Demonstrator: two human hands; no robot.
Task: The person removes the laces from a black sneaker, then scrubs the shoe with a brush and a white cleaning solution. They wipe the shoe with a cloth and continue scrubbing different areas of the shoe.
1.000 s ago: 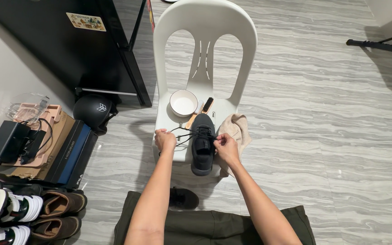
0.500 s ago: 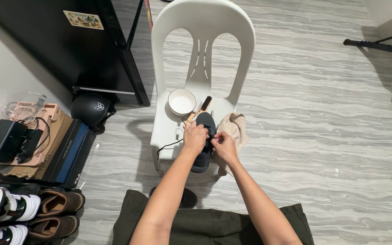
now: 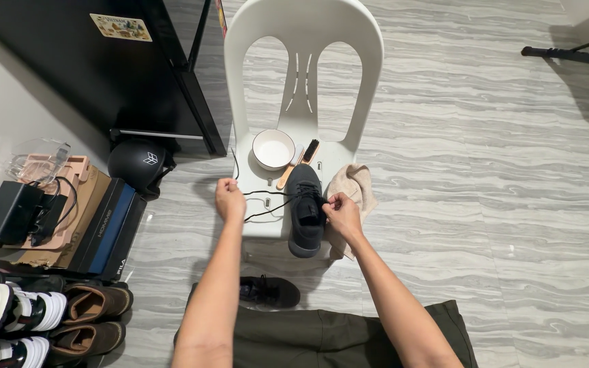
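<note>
Two hands at mid-frame: the left hand [image 3: 230, 200] pinches a taut black lace [image 3: 267, 204]; the right hand [image 3: 341, 211] pinches the shoe [image 3: 305, 208] on the chair [image 3: 257, 204].

There is a single view, from a camera worn on the person's head. It looks steeply down and forward over both forearms, at about arm's length from a white plastic chair [image 3: 301, 82] standing on the grey marbled floor [image 3: 478, 170]. The person's lap fills the bottom edge, and a black cabinet [image 3: 124, 75] edges the upper left.
</note>
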